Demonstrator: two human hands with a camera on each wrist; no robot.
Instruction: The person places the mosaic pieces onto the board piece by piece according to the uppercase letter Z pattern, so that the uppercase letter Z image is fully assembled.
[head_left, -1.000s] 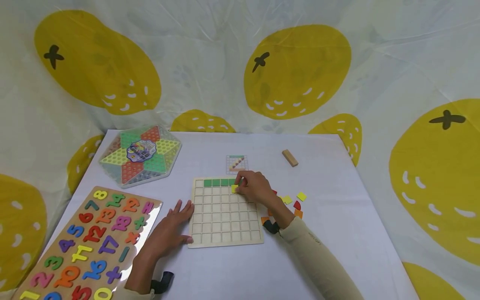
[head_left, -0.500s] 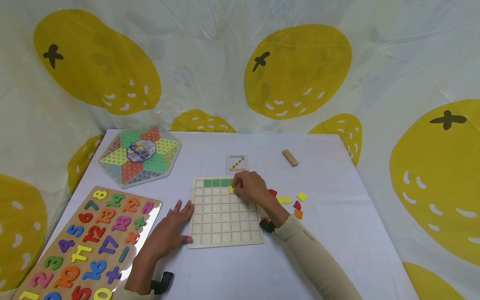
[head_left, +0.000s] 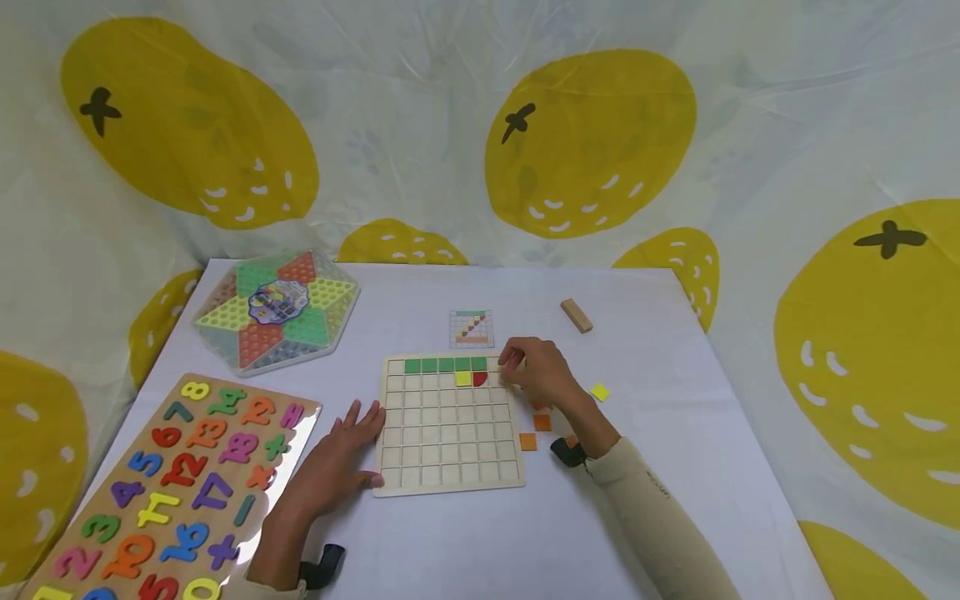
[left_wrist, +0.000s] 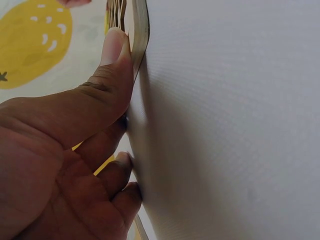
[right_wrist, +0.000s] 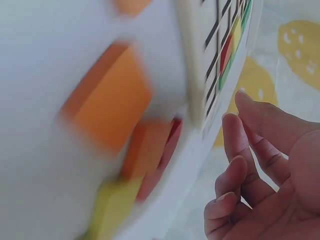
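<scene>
A person sits at a white table point(head_left: 660, 500) with a wooden grid board point(head_left: 448, 442) in front of them. The left hand point(head_left: 341, 462) lies flat with straight fingers, its thumb point(left_wrist: 112, 65) pressing the board's left edge. The right hand point(head_left: 542, 373) hovers at the board's upper right corner, fingers loosely bent and holding nothing. The top row holds 5 green tiles point(head_left: 446, 365); just below them sit a yellow tile point(head_left: 463, 379) and a red tile point(head_left: 480, 380). Loose orange tiles point(head_left: 534, 433) lie beside the board's right edge.
</scene>
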